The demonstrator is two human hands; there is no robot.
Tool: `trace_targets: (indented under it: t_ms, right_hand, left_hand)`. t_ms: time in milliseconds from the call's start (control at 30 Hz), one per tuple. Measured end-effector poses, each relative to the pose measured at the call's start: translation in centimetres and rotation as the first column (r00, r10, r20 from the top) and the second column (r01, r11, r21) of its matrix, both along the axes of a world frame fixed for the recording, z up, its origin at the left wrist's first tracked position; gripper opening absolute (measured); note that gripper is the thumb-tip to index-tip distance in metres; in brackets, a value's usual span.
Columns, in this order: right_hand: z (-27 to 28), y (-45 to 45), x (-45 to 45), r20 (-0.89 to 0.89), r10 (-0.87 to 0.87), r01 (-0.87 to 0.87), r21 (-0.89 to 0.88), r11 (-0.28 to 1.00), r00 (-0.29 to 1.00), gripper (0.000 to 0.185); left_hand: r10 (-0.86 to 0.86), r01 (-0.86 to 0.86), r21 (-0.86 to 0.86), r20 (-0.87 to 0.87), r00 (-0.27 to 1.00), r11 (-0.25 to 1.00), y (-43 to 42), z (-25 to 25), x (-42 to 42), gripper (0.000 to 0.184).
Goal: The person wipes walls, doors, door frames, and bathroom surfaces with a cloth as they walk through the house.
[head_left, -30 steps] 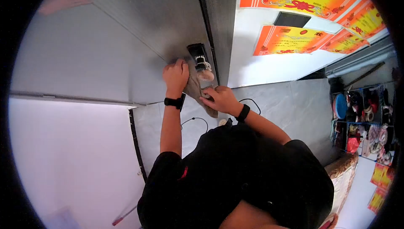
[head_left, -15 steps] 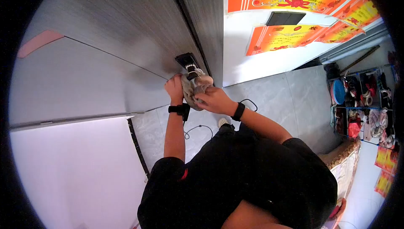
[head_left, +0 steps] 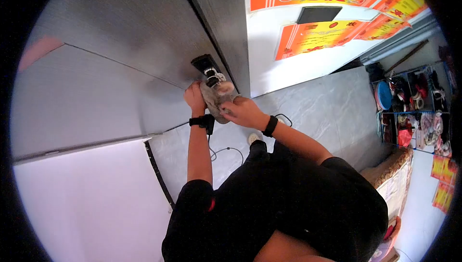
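A grey-brown cloth point(head_left: 211, 99) is bunched up just below the black door handle plate point(head_left: 204, 62). My left hand point(head_left: 194, 97) is closed on the cloth's left side, against the grey door point(head_left: 120, 55). On the right, my right hand point(head_left: 244, 111) pinches the cloth's lower right part. White cord is wound round the handle point(head_left: 213, 76), and a round pinkish-tan thing point(head_left: 224, 87) hangs from it between my hands. Each wrist wears a black band.
Orange and yellow certificates point(head_left: 322, 38) are on the white wall at the upper right. A rack of shoes point(head_left: 414, 112) stands at the far right. A dark cable point(head_left: 228, 149) lies on the grey tiled floor point(head_left: 320, 103).
The cloth, hanging long and low a second ago, is now bunched up closer under the handle. Both hands stay on it. The view has shifted, moving the certificates up and left.
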State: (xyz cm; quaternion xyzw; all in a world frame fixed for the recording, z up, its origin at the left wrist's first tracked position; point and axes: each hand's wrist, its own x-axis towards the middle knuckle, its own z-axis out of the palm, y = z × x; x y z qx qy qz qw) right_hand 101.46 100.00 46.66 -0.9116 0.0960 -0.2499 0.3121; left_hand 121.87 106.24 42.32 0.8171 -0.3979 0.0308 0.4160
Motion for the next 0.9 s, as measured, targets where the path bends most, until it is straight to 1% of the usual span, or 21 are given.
trace_targets:
  t_ms: [67,133,200,233,300,333,400,433,467,500,533,567,600,633,667,733,767,800,833,867,900]
  right_hand:
    - [0.2,-0.1,0.0,0.019,-0.016,0.017,-0.019,1.000,1.000,0.021]
    - [0.2,-0.3,0.3,0.042,-0.038,0.040,-0.042,0.998,0.998,0.021]
    - [-0.3,-0.3,0.3,0.058,-0.042,0.045,-0.056,0.997,0.997,0.021]
    - [0.5,-0.5,0.1,0.046,-0.049,0.051,-0.045,0.998,0.998,0.021]
    - [0.3,-0.7,0.0,0.088,-0.066,0.070,-0.044,0.997,0.994,0.021]
    - [0.0,-0.6,0.0,0.129,-0.061,0.067,-0.038,0.997,0.990,0.020]
    - [-0.4,-0.4,-0.1,0.148,-0.097,0.102,-0.026,0.994,0.984,0.021]
    - [-0.6,-0.3,-0.3,0.169,-0.120,0.124,-0.011,0.992,0.978,0.022]
    - [-0.2,-0.4,-0.5,0.168,-0.143,0.149,-0.023,0.989,0.975,0.022]
    - [0.4,-0.5,-0.9,0.128,-0.116,0.117,0.002,0.993,0.985,0.023]
    - [0.8,-0.4,-1.4,0.088,-0.087,0.085,0.028,0.996,0.992,0.025]
    - [1.0,-0.3,-1.7,0.085,-0.091,0.091,0.005,0.996,0.992,0.026]
    - [1.3,-0.4,-1.8,0.084,-0.112,0.113,-0.006,0.994,0.990,0.026]
    - [1.8,-0.2,-1.9,0.112,-0.099,0.095,0.040,0.995,0.989,0.026]
    - [2.4,-0.1,-2.1,0.141,-0.084,0.072,0.086,0.994,0.986,0.026]
    - [3.4,-0.1,-2.7,0.141,-0.074,0.064,0.075,0.995,0.987,0.026]
    - [3.8,-0.1,-2.8,0.189,-0.037,0.019,0.095,0.995,0.981,0.026]
    - [4.2,-0.2,-2.9,0.241,0.003,-0.031,0.115,0.993,0.971,0.026]
    - [5.1,-0.4,-3.7,0.207,0.029,-0.056,0.128,0.990,0.978,0.025]
    - [5.7,-0.5,-4.6,0.223,0.035,-0.065,0.128,0.990,0.974,0.025]
    - [6.3,-0.8,-5.5,0.251,0.060,-0.096,0.133,0.987,0.966,0.025]
  left_hand:
    - [0.032,-0.035,-0.031,-0.115,0.993,0.999,-0.4,0.8,-0.2,0.038]
    - [-0.005,-0.001,-0.051,-0.133,0.991,0.999,-0.4,2.1,-0.5,0.040]
    - [0.062,-0.057,0.029,-0.237,0.970,0.998,-0.6,2.8,-0.7,0.042]
    - [0.039,-0.035,0.022,-0.235,0.971,0.999,-0.7,2.7,-0.5,0.042]
    - [0.093,-0.087,0.057,-0.112,0.989,0.995,-0.7,1.6,-0.1,0.044]
    - [0.074,-0.068,0.054,-0.114,0.991,0.996,-0.6,1.1,0.2,0.044]
    - [0.068,-0.084,0.177,0.093,0.993,0.981,-0.7,0.3,0.9,0.044]
    - [0.105,-0.103,0.020,-0.141,0.985,0.994,-0.8,0.5,0.4,0.042]
    - [0.110,-0.108,0.053,-0.036,0.993,0.993,-0.8,1.3,0.1,0.041]
    - [0.109,-0.114,0.083,0.069,0.992,0.990,-0.6,1.9,0.0,0.040]
    - [0.135,-0.136,-0.001,0.098,0.986,0.991,-0.1,1.5,0.3,0.035]
    - [0.166,-0.156,-0.091,0.122,0.978,0.984,0.0,1.2,0.8,0.031]
    - [0.144,-0.122,-0.098,0.264,0.954,0.988,0.0,3.3,0.7,0.026]
    - [0.127,-0.096,-0.098,0.400,0.908,0.991,0.2,5.8,0.3,0.022]
    - [0.118,-0.085,-0.101,0.396,0.910,0.991,0.3,6.4,0.2,0.022]
    - [0.127,-0.096,-0.093,0.437,0.890,0.991,0.4,7.6,-0.4,0.018]
    - [0.127,-0.092,-0.100,0.449,0.885,0.991,0.5,7.9,-0.9,0.018]
    - [0.134,-0.096,-0.113,0.414,0.900,0.989,0.8,8.0,-1.7,0.019]
    - [0.142,-0.103,-0.122,0.379,0.915,0.987,1.2,8.1,-2.5,0.021]
    - [0.148,-0.108,-0.123,0.393,0.907,0.987,1.5,8.1,-3.3,0.021]
    - [0.223,-0.147,-0.211,0.397,0.890,0.966,1.6,8.1,-4.2,0.022]
